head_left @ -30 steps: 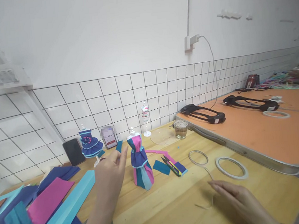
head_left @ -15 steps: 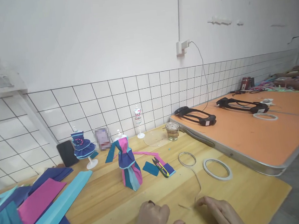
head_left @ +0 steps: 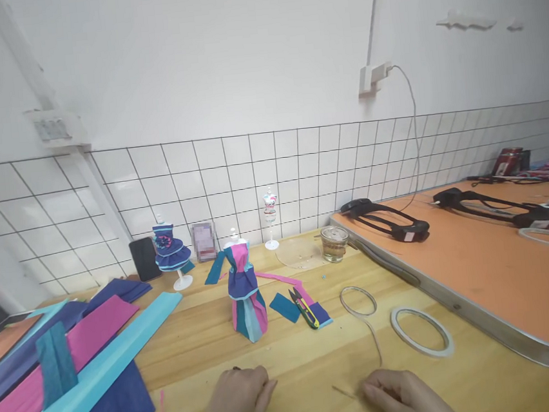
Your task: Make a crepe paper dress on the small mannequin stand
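My left hand (head_left: 242, 400) rests low over the wooden table with its fingers curled in and its thumb alongside; nothing shows in it. My right hand (head_left: 407, 397) is closed, thumb and finger pinching a thin strip of tape (head_left: 375, 342). The strip runs down from a narrow tape roll (head_left: 360, 313), and its short loose end pokes out left of my fingertips. A wider white tape roll (head_left: 421, 332) lies beyond the right hand. In front stands a small dress form in a pink, teal and blue fabric dress (head_left: 244, 286). Yellow thread snips (head_left: 304, 308) lie beside it on fabric scraps.
Fabric strips (head_left: 92, 379) in several colours cover the table's left side. Behind stand a dress form in a navy dress (head_left: 172, 251), a phone (head_left: 144, 258), a bare patterned dress form (head_left: 270, 218) and a glass jar (head_left: 334, 244). An orange table (head_left: 484, 270) holds black headsets (head_left: 387, 221).
My view has swung right to left, shifting the scene rightward. My left hand has moved left, away from the right, and its thumb has drawn in. The right hand keeps its pinch.
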The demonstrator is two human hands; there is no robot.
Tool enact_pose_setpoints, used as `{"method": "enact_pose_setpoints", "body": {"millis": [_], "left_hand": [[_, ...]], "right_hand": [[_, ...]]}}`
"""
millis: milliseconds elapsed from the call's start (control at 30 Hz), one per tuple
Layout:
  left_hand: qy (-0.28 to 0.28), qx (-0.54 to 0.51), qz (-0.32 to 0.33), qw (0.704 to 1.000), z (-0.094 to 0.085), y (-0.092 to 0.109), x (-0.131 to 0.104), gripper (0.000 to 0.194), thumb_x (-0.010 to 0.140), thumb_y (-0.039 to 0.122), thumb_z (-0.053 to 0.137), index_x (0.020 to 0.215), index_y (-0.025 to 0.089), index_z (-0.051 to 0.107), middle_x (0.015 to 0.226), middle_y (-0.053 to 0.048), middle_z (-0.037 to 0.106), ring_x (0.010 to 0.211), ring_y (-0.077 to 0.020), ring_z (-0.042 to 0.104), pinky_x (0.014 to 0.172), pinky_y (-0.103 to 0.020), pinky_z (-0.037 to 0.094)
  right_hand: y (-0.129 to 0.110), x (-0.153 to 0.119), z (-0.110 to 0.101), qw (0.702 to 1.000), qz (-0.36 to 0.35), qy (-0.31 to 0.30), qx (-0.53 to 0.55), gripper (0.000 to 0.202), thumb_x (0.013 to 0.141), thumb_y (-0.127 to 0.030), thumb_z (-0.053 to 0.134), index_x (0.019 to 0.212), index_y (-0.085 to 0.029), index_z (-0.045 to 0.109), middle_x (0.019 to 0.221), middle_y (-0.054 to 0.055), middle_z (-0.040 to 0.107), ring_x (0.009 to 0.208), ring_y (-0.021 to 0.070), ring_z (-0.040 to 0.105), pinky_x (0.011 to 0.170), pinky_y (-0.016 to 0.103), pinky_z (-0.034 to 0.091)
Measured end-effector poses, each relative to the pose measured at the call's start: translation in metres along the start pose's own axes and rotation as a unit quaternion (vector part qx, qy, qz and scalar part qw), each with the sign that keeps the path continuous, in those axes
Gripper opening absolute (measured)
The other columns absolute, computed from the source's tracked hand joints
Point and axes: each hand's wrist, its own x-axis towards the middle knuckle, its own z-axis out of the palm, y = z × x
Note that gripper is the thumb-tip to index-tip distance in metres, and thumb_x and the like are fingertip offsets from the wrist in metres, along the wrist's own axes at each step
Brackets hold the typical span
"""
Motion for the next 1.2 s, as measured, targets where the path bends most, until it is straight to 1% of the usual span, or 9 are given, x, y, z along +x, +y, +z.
{"method": "enact_pose_setpoints", "body": {"millis": [67,200,267,433,533,633,800,933,1200], "left_hand": [[-0.007,-0.016,-0.008,1.000,0.003,-0.001,0.001,0.033,0.091,0.029,0.033,0.075,0.019,0.060,0.074,-0.004,0.070,0.072,-0.0237,0.065,0.061,-0.030,0.036],[-0.008,-0.030,0.007,0.999,0.005,-0.006,0.000,0.034,0.091,0.028,0.032,0.073,0.019,0.060,0.074,-0.003,0.070,0.072,-0.0227,0.065,0.063,-0.029,0.037],[0.001,-0.036,0.018,0.999,0.004,-0.010,-0.002,0.033,0.091,0.027,0.032,0.073,0.019,0.059,0.074,-0.003,0.070,0.071,-0.0219,0.065,0.063,-0.028,0.038],[0.032,-0.039,0.032,0.998,0.004,-0.019,-0.003,0.029,0.089,0.023,0.033,0.078,0.021,0.059,0.069,-0.001,0.069,0.062,-0.0207,0.065,0.056,-0.027,0.037],[0.052,-0.027,0.044,0.997,0.005,-0.024,-0.002,0.027,0.088,0.022,0.035,0.081,0.022,0.061,0.068,-0.001,0.070,0.061,-0.0213,0.065,0.053,-0.026,0.037],[0.058,-0.010,0.048,0.997,0.007,-0.027,-0.001,0.025,0.085,0.020,0.039,0.092,0.022,0.062,0.069,-0.003,0.071,0.061,-0.0235,0.067,0.051,-0.026,0.037],[0.067,-0.011,0.063,0.996,0.017,-0.028,0.001,0.034,0.082,0.020,0.043,0.114,0.020,0.056,0.070,-0.005,0.072,0.060,-0.0263,0.067,0.050,-0.028,0.038],[0.072,-0.033,0.070,0.994,0.018,-0.027,0.002,0.034,0.081,0.019,0.043,0.112,0.020,0.057,0.071,-0.005,0.072,0.060,-0.0247,0.067,0.052,-0.028,0.039],[0.009,-0.090,0.035,0.995,0.002,-0.020,-0.001,0.029,0.087,0.022,0.035,0.099,0.023,0.061,0.078,-0.003,0.072,0.068,-0.0235,0.066,0.059,-0.027,0.040]], "right_hand": [[-0.003,0.010,-0.012,1.000,0.013,-0.022,0.011,0.034,0.083,-0.043,0.043,0.067,-0.018,0.060,0.062,0.002,0.062,0.059,0.0165,0.057,0.053,0.021,0.040],[-0.009,0.046,-0.032,0.998,-0.006,0.030,-0.046,0.026,0.082,-0.035,0.044,0.092,-0.019,0.063,0.064,0.001,0.061,0.061,0.0169,0.056,0.055,0.023,0.040],[-0.012,0.073,-0.036,0.996,-0.015,0.046,-0.076,0.031,0.078,-0.024,0.047,0.105,-0.016,0.060,0.069,0.002,0.062,0.067,0.0180,0.058,0.061,0.025,0.042],[-0.016,0.139,-0.025,0.995,-0.016,0.043,-0.085,0.047,0.071,-0.011,0.049,0.117,-0.014,0.054,0.086,0.006,0.065,0.073,0.0171,0.059,0.066,0.025,0.042],[-0.015,0.164,-0.014,0.997,-0.013,0.033,-0.070,0.052,0.066,-0.006,0.050,0.118,-0.012,0.053,0.087,0.006,0.065,0.073,0.0157,0.060,0.064,0.024,0.043],[-0.014,0.173,-0.007,0.998,-0.018,0.020,-0.050,0.052,0.067,-0.007,0.051,0.119,-0.010,0.052,0.074,0.001,0.062,0.065,0.0133,0.058,0.059,0.022,0.042],[-0.010,0.173,-0.005,0.999,-0.016,0.029,-0.028,0.045,0.076,-0.016,0.049,0.120,-0.007,0.050,0.055,-0.006,0.050,0.052,0.0114,0.049,0.050,0.022,0.036],[-0.007,0.173,-0.004,0.998,-0.016,0.054,-0.016,0.047,0.076,-0.018,0.047,0.122,-0.008,0.048,0.061,-0.004,0.052,0.057,0.0127,0.052,0.053,0.023,0.039],[0.001,0.169,-0.025,0.996,-0.006,0.088,-0.016,0.053,0.072,-0.014,0.048,0.123,-0.003,0.045,0.061,-0.002,0.055,0.060,0.0154,0.052,0.059,0.028,0.039]]}}
